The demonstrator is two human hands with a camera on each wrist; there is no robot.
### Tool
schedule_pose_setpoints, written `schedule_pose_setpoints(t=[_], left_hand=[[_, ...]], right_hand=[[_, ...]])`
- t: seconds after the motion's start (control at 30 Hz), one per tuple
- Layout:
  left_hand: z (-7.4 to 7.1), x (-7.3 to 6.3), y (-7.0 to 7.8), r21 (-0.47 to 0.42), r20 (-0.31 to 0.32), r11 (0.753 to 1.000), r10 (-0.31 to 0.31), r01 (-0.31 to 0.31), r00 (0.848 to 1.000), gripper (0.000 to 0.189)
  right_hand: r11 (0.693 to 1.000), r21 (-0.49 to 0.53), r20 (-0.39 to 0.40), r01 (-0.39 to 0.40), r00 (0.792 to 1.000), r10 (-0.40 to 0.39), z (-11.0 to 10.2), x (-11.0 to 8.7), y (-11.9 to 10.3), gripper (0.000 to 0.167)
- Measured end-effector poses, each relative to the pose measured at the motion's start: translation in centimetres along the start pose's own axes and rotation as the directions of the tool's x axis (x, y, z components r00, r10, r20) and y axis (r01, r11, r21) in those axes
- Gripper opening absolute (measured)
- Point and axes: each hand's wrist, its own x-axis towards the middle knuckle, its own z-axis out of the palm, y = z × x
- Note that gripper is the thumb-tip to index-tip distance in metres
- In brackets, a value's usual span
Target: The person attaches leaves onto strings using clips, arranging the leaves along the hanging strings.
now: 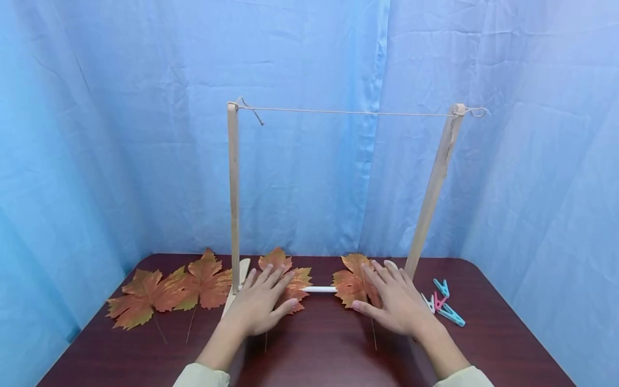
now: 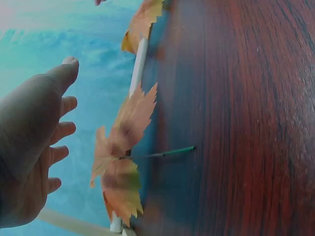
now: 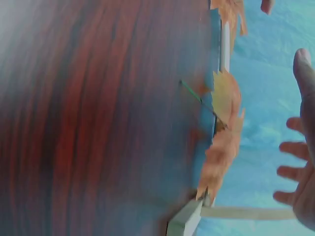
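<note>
My left hand (image 1: 261,301) is held palm down with fingers spread over an orange-green artificial maple leaf (image 1: 301,279). On the other side, my right hand (image 1: 398,306) hovers the same way over a second maple leaf (image 1: 349,285). Both wrist views show a gap between each hand and its leaf; neither hand holds anything. The two leaves lie across a white rod (image 1: 320,289), their thin stems pointing toward me. In the left wrist view, the leaf (image 2: 129,123) is slightly folded along its middle. Parts of both leaves are hidden by the hands in the head view.
Two wooden posts (image 1: 234,199) stand upright, with a string (image 1: 338,112) tied between their tops. Two more maple leaves (image 1: 210,285) lie at the left of the dark table (image 1: 309,355). Several clothespins (image 1: 452,315) lie at the right. Blue curtains (image 1: 309,177) hang behind.
</note>
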Motion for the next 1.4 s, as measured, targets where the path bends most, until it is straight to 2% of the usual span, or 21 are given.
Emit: schedule_pose_setpoints(t=[0.27,0.43,0.57,0.67,0.8,1.0,1.17,1.4], left_hand=[[0.8,2.0,0.9,-0.087,0.024,0.989,0.124,-0.121,0.992,0.061],[1.4,3.4,1.7,0.007,0.031,0.979,0.204,-0.204,0.979,0.059],[1.9,4.5,2.6,0.119,0.03,0.956,0.267,-0.269,0.963,0.058],[2.1,5.2,3.5,0.176,0.047,0.936,0.302,-0.305,0.952,0.057],[2.5,5.9,4.6,0.217,0.1,0.915,0.325,-0.339,0.941,0.057],[3.8,6.7,6.1,0.238,0.15,0.889,0.365,-0.392,0.919,0.057],[4.6,7.1,7.4,0.271,0.167,0.862,0.396,-0.428,0.903,0.056],[5.2,8.0,8.8,0.26,0.189,0.854,0.413,-0.451,0.891,0.056]], right_hand=[[0.996,-0.011,-0.096,0.092,0.991,-0.093,-2.0,-1.1,1.8,0.075],[0.992,-0.043,-0.145,0.119,0.982,-0.124,-3.1,-2.0,3.2,0.066],[0.991,-0.063,-0.188,0.121,0.973,-0.131,-3.8,-2.7,4.5,0.053],[0.991,-0.07,-0.216,0.117,0.968,-0.13,-4.2,-3.3,5.6,0.043],[0.991,-0.081,-0.234,0.107,0.964,-0.123,-4.3,-4.2,7.4,0.038],[0.996,-0.075,-0.193,0.056,0.979,-0.069,-4.1,-5.6,10.1,0.041],[0.999,-0.034,-0.089,-0.032,0.996,0.029,-4.1,-6.6,11.7,0.043],[0.989,0.013,0.044,-0.15,0.988,0.149,-3.7,-7.0,13.8,0.049]])
